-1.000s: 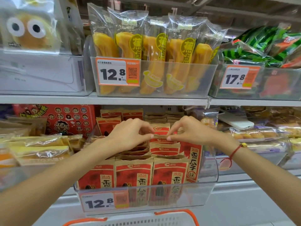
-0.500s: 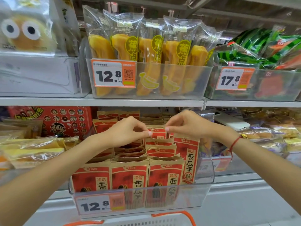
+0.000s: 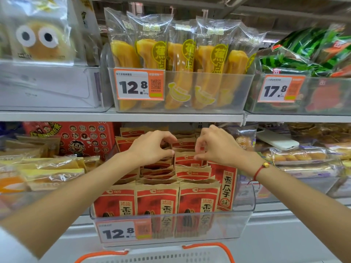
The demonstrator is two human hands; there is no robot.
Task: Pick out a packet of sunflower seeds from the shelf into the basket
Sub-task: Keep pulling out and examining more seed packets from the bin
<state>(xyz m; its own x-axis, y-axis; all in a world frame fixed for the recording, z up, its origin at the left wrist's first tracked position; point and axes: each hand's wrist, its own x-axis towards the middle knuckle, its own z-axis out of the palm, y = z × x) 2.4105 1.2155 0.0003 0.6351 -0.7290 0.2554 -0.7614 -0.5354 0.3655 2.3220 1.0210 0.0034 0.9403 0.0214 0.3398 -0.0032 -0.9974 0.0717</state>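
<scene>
Both hands spread apart, fingers gripping packet corners

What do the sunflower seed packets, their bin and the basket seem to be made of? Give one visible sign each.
Sunflower seed packets: probably matte kraft paper, brown crimped tops.
Bin: clear glossy plastic, since packets show through its wall.
Basket: likely white moulded plastic, slotted rim; orange handle.

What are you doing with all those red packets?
A person is reaching both hands into a clear bin full of red-and-brown sunflower seed packets. The left hand and the right hand each pinch the top edge of one packet in a row behind the front ones. It is still in the bin, not yet lifted out. The white basket with orange handles waits just below the shelf.
</scene>
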